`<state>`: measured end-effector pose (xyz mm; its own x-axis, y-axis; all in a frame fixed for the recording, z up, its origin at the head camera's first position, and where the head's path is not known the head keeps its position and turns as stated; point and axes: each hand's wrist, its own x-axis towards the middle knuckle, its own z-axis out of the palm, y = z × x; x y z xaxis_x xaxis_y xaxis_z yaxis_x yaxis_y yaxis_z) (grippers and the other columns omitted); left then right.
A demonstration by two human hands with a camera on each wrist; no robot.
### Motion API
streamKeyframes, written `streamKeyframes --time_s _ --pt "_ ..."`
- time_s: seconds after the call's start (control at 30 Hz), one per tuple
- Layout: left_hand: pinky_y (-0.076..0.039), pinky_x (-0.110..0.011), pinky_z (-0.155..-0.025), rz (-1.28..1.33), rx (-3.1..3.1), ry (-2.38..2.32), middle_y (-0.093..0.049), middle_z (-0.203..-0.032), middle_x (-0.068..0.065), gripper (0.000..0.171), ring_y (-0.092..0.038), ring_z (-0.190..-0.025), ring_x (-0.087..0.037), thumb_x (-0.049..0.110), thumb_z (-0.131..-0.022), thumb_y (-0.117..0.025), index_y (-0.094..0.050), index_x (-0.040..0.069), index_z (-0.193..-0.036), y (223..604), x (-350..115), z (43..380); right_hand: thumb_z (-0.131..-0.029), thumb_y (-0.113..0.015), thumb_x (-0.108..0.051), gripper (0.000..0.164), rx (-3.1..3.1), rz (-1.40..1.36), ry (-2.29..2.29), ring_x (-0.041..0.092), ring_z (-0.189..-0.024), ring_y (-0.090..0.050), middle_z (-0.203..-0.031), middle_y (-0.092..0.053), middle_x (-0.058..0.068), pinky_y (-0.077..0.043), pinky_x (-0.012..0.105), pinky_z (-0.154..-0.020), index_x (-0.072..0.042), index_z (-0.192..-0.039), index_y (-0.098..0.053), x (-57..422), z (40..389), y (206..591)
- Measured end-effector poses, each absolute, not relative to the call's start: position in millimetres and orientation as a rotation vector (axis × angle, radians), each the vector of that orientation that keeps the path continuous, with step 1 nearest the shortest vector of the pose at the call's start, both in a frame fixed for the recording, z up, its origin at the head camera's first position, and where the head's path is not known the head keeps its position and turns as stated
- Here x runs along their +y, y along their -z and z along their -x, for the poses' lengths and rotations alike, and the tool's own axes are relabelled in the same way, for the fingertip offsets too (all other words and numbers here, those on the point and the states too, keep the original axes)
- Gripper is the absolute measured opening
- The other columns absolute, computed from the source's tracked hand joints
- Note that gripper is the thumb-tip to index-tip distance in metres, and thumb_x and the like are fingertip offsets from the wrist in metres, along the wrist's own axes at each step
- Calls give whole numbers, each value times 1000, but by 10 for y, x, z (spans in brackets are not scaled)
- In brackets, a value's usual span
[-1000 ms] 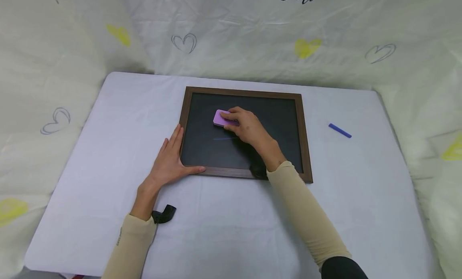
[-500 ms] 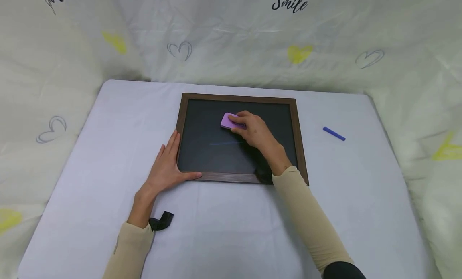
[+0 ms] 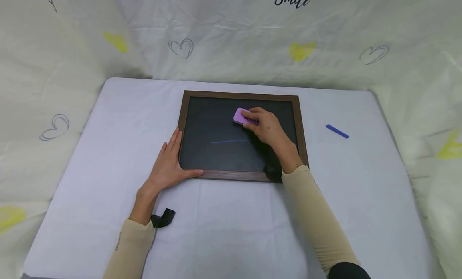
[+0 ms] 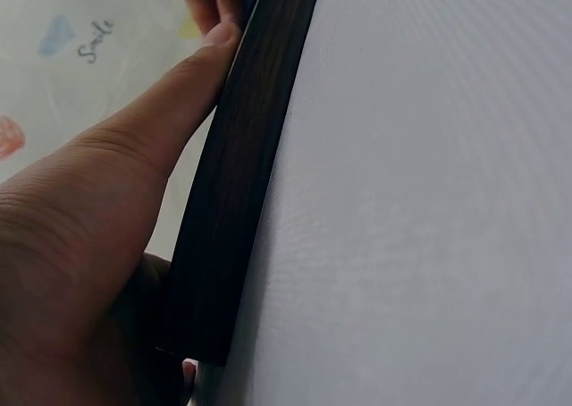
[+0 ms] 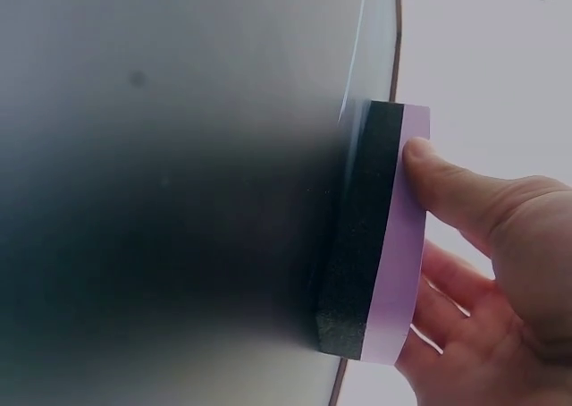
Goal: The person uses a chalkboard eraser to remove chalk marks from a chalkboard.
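Observation:
A small chalkboard (image 3: 216, 156) with a brown wooden frame (image 3: 242, 95) lies on the white table. My right hand (image 3: 268, 128) grips a purple eraser (image 3: 241, 115) by its sides; in the right wrist view the dark felt layer of the eraser (image 5: 362, 236) faces the board surface (image 5: 206, 182). Below the eraser runs a thin blue line (image 3: 227, 141) on the board. At the board's lower left corner, my left hand (image 3: 167, 166) rests with straight fingers along the left edge and its thumb on the bottom frame. The left wrist view shows that thumb (image 4: 170, 102) against the dark frame (image 4: 237, 156).
A blue chalk stick (image 3: 337, 131) lies on the white tabletop (image 3: 361, 191) to the right of the board. Behind the table hangs a pale sheet (image 3: 234, 58) printed with hearts and lettering. A black wrist piece (image 3: 163, 218) sticks out beside the left sleeve.
My right hand has slid the eraser rightward across the upper part of the board. More of the blue line shows now. My left hand keeps its place at the frame; the head view shifts slightly.

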<state>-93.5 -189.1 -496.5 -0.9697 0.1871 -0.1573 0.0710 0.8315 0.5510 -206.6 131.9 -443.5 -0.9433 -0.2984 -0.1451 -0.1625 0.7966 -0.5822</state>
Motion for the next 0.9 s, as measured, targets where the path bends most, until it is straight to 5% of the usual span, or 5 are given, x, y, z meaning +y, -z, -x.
streamKeyframes --time_s 0.9 --pt "-3 -57 -135 -204 2804 -827 9 -178 -2 143 -8 -166 -30 63 -72 -87 5 12 -168 4925 -1864 937 -100 -71 -25 52 2702 424 855 34 -148 -48 -157 -54 8 -40 50 -124 -21 -150 -57 1059 2072 4398"
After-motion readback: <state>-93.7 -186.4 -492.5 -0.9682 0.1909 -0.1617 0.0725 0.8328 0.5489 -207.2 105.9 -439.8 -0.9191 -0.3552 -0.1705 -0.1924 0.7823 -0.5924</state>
